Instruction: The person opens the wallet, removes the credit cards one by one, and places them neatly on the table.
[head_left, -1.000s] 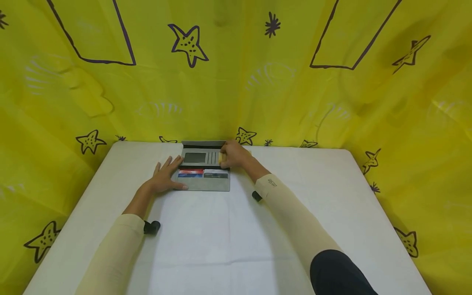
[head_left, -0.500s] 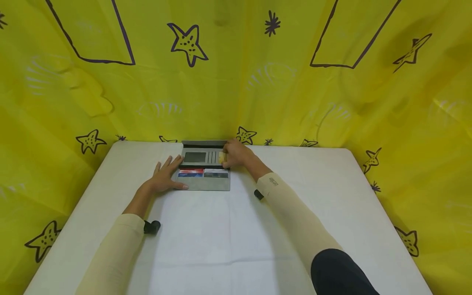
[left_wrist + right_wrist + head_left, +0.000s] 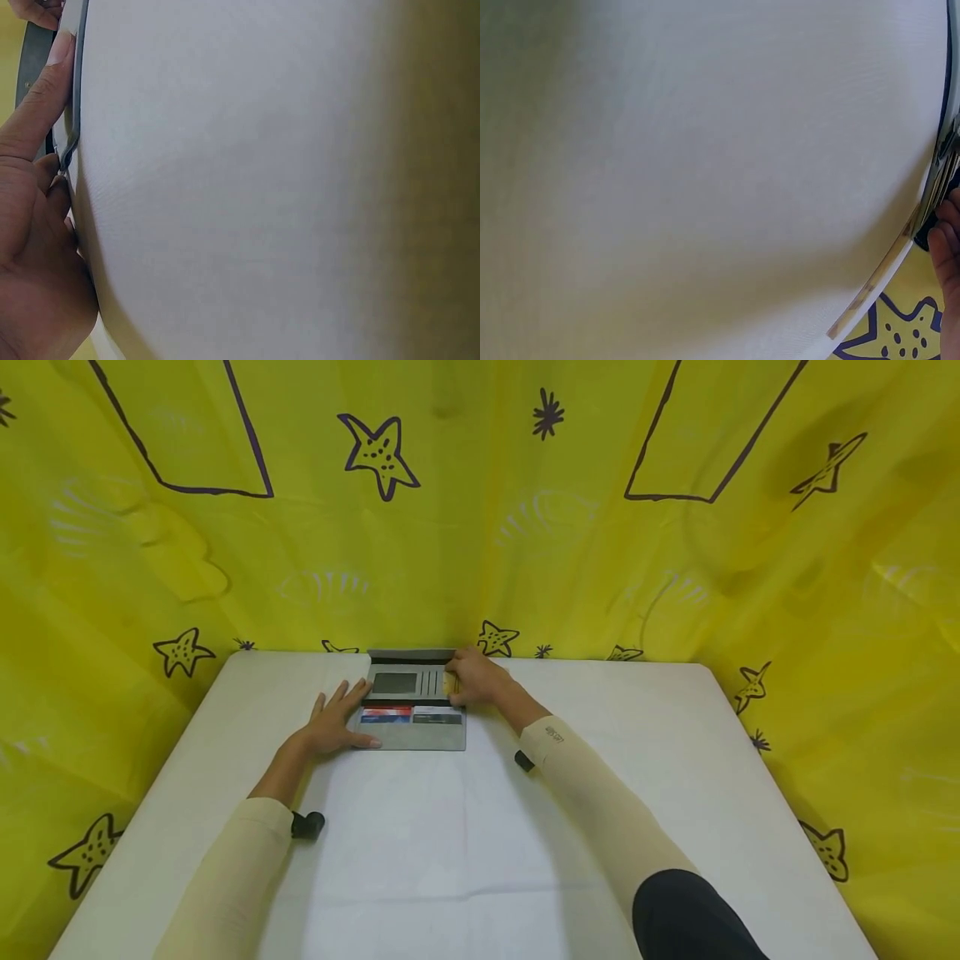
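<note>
A grey wallet [image 3: 412,739] lies unfolded at the far edge of the white table. My left hand [image 3: 330,727] rests at its left side with fingers spread; the thumb lies on the lower left corner, also seen on the wallet's edge in the left wrist view. My right hand [image 3: 478,680] pinches a small yellow card [image 3: 450,683] at the slots on the wallet's right side, and covers much of it. A red and blue card [image 3: 386,715] and a white and dark card [image 3: 438,716] sit in the lower pocket. A clear window [image 3: 395,682] fills the upper left panel.
The white table [image 3: 465,835] stretches toward me and to both sides. Behind its far edge hangs a yellow curtain [image 3: 450,568] with starfish drawings. In the right wrist view a yellowish strip [image 3: 874,281] lies along the table's edge beside the right hand.
The right hand has shifted very slightly to the right at the yellow card. The left hand and the wallet have stayed in place.
</note>
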A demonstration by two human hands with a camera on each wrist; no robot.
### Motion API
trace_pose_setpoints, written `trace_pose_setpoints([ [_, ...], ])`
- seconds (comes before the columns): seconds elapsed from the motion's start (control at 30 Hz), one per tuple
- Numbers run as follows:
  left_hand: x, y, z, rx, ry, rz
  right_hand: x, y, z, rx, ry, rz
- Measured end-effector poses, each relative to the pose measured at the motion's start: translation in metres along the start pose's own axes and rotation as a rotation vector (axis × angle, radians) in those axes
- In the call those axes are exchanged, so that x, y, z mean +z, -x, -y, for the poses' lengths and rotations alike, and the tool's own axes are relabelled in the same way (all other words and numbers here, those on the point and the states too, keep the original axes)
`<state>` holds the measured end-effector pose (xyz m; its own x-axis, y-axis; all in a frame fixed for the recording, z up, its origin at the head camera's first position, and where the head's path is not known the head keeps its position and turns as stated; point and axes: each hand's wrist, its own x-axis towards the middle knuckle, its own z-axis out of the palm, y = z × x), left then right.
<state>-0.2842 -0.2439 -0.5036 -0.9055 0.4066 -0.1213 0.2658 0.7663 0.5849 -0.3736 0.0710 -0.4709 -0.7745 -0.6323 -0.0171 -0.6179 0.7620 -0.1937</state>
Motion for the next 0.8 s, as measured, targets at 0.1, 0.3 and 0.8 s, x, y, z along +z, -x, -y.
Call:
trace_pose_setpoints([
  [0.1, 0.0007, 0.0002, 0.0005, -0.003, 0.007, -0.003, 0.0008, -0.0004, -0.0006, -0.007, -0.004, -0.007],
  [0.3, 0.0011, 0.0007, 0.0008, -0.007, 0.012, 0.000, 0.0005, 0.0008, -0.0017, 0.001, -0.021, 0.007],
  [0.8, -0.0014, 0.0012, -0.0008, 0.005, 0.028, 0.000, -0.0027, -0.0007, -0.0037, 0.012, -0.065, 0.013],
])
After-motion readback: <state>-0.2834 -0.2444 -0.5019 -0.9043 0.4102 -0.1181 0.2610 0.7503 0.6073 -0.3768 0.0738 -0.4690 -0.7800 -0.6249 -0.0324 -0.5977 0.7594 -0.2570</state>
